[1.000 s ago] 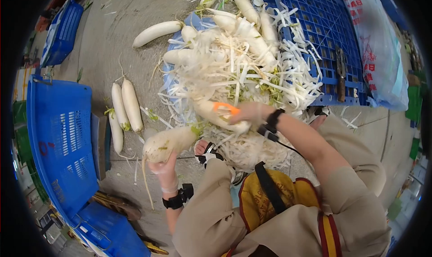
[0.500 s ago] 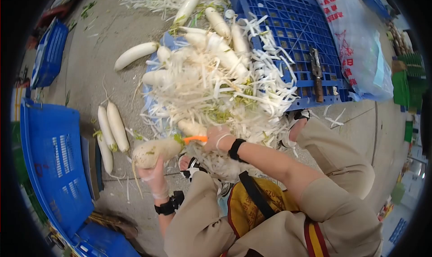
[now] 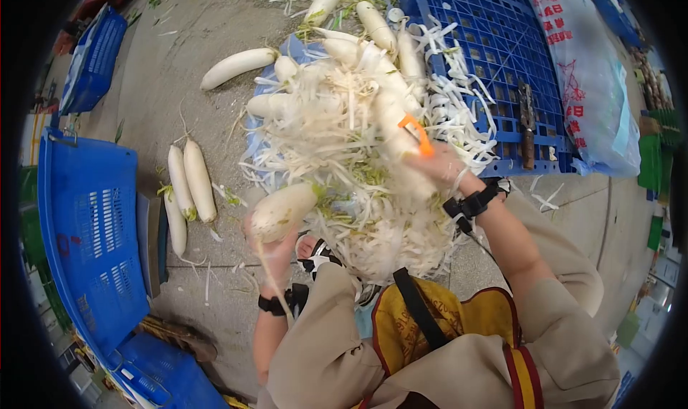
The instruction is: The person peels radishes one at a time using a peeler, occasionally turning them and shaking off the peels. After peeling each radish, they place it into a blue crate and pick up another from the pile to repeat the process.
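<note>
A short, thick white radish [image 3: 285, 212], leafy stub up and thin root hanging down, is gripped by my left hand [image 3: 276, 248] above the floor. My left fingers wrap its lower side and are smeared by motion. In my right hand [image 3: 438, 165] is an orange peeler [image 3: 418, 135], held over the heap and apart from the radish. Both hands wear thin see-through gloves. Beneath and beyond them lies a heap of white peelings [image 3: 315, 140] with green leaf scraps. Several long radishes lie on it, one [image 3: 390, 119] partly behind the peeler.
Several radishes [image 3: 198, 179] lie on the floor at left, beside a tall blue crate [image 3: 89, 230]. Another radish [image 3: 238, 68] rests left of the heap. At right, a knife-like tool [image 3: 527, 126] lies on a blue pallet [image 3: 480, 40], near a printed plastic bag [image 3: 584, 79].
My right hand has carried the peeler away from the radish, up and to the right. The radish in my left hand has tilted, its leafy end rising. The whole view has shifted somewhat.
</note>
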The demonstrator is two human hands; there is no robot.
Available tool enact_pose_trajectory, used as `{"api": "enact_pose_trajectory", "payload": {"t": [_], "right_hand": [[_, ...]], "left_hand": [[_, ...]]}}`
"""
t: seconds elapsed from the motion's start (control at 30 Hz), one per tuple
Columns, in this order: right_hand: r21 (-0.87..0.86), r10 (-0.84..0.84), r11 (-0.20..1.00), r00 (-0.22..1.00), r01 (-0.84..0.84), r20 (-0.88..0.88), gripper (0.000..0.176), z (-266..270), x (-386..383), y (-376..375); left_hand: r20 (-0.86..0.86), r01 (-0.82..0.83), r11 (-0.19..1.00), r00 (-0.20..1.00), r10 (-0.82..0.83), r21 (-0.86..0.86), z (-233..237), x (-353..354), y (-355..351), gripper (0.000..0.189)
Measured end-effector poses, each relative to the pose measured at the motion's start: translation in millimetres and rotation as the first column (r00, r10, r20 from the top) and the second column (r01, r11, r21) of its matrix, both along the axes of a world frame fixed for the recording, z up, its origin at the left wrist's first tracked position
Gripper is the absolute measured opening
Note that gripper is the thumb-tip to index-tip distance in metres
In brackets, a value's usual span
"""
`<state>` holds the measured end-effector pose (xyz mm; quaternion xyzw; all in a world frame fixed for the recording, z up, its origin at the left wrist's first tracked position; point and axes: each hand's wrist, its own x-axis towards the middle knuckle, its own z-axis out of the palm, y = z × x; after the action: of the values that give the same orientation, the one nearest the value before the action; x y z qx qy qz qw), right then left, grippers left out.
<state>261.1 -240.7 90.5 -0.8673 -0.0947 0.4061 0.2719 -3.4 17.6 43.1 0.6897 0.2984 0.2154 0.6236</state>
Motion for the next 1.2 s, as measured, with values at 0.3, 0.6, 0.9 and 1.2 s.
{"api": "enact_pose_trajectory", "payload": {"t": [0.3,0.6,0.9,1.2], "right_hand": [[0.148,0.387,0.890,0.886,-0.431,0.257,0.035,-58.3,-58.8,69.1],[0.556,0.436,0.744,0.900,-0.370,0.017,0.031,-8.2,-158.3,114.2],[-0.006,0.459,0.886,0.873,-0.464,0.163,0.030,-83.7,-112.8,113.5],[0.183,0.372,0.902,0.919,-0.391,0.129,0.033,-93.9,-119.1,117.8]], "left_hand": [[-0.162,0.131,0.991,0.978,-0.132,-0.019,11.3,2.3,-17.8,0.074],[-0.257,0.121,0.991,0.957,-0.133,-0.060,26.9,-20.7,-9.3,0.067],[-0.277,0.065,0.997,0.960,-0.050,0.047,10.8,-38.2,-22.3,0.069],[-0.293,0.027,0.987,0.953,-0.074,-0.160,3.4,-47.8,-12.8,0.071]]}}
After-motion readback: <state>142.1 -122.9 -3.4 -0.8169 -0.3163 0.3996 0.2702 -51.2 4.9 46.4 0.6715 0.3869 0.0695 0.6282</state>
